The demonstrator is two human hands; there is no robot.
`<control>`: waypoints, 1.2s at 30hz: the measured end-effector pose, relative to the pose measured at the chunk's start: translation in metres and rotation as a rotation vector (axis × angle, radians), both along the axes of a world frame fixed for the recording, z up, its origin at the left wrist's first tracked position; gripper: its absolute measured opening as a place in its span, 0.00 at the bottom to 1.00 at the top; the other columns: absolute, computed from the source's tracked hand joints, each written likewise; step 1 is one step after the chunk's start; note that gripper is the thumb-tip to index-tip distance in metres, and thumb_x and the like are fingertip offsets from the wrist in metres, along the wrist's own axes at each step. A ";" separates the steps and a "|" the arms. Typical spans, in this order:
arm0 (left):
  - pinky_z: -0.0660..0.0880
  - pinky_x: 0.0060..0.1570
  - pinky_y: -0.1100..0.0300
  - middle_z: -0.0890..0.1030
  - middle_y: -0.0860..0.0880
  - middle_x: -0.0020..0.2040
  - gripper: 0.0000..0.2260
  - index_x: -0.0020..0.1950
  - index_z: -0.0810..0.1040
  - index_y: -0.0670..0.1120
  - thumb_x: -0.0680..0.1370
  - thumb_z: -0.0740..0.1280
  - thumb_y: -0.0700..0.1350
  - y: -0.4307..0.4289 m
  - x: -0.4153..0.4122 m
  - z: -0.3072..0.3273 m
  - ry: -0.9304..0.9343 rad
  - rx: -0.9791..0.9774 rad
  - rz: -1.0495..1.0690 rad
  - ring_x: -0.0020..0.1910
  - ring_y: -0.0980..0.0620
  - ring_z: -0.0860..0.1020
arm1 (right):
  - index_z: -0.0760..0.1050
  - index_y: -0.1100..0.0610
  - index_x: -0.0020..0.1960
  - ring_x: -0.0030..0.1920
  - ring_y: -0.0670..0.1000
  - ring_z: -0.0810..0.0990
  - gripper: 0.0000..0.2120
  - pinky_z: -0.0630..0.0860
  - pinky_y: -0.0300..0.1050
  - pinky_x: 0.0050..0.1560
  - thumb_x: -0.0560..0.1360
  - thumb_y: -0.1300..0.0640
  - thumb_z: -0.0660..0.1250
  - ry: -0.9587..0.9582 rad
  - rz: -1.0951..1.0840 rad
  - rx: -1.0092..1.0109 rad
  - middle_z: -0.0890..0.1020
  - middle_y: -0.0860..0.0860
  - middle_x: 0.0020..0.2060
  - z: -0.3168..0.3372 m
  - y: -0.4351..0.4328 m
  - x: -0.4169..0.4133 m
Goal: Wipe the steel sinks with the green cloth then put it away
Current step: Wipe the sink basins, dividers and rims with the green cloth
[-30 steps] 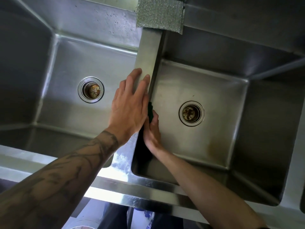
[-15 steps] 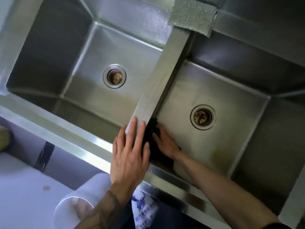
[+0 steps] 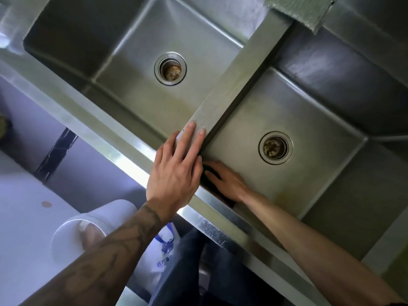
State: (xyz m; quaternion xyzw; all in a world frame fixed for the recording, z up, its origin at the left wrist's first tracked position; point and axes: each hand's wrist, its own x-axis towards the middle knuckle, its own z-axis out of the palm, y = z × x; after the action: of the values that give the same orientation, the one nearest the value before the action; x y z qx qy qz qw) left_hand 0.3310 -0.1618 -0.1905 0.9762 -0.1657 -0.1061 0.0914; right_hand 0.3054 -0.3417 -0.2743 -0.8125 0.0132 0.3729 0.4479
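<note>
left hand [image 3: 174, 173] flat on divider [image 3: 238, 85] at frame centre, fingers straight, right hand [image 3: 227, 182] inside right sink [image 3: 309, 177], fingers extended, pressing dark green cloth [image 3: 206, 172] against the divider wall, cloth mostly hidden, left sink [image 3: 132, 89] upper left

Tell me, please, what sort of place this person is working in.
Probably a commercial kitchen's washing-up area: a deep double steel sink, a strainer drain in each bowl, and a scouring pad lying on its back rim.
</note>
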 end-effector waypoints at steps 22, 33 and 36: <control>0.63 0.78 0.40 0.61 0.45 0.85 0.26 0.86 0.60 0.48 0.88 0.54 0.54 -0.004 -0.004 -0.002 -0.080 -0.006 0.021 0.79 0.35 0.65 | 0.71 0.46 0.76 0.72 0.45 0.72 0.21 0.66 0.54 0.78 0.84 0.43 0.61 0.127 0.035 0.017 0.75 0.46 0.72 -0.023 -0.045 -0.041; 0.52 0.84 0.41 0.55 0.43 0.87 0.27 0.86 0.60 0.49 0.87 0.55 0.56 -0.091 -0.091 0.004 0.035 0.038 0.038 0.85 0.41 0.56 | 0.70 0.43 0.72 0.67 0.30 0.71 0.15 0.66 0.31 0.68 0.87 0.49 0.59 0.053 -0.019 0.173 0.76 0.38 0.66 0.021 -0.069 -0.062; 0.53 0.83 0.40 0.58 0.44 0.86 0.26 0.84 0.63 0.49 0.87 0.53 0.56 -0.094 -0.093 0.004 0.065 0.088 0.047 0.85 0.41 0.57 | 0.69 0.50 0.77 0.71 0.42 0.70 0.25 0.66 0.50 0.77 0.83 0.42 0.56 0.103 -0.024 0.089 0.74 0.50 0.73 -0.005 -0.077 -0.070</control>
State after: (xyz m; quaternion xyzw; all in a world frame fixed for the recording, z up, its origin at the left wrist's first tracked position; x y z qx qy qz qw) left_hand 0.2380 -0.2555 -0.1864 0.9789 -0.1350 -0.1428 0.0562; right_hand 0.2354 -0.4191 -0.2789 -0.7714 0.0291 0.4090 0.4867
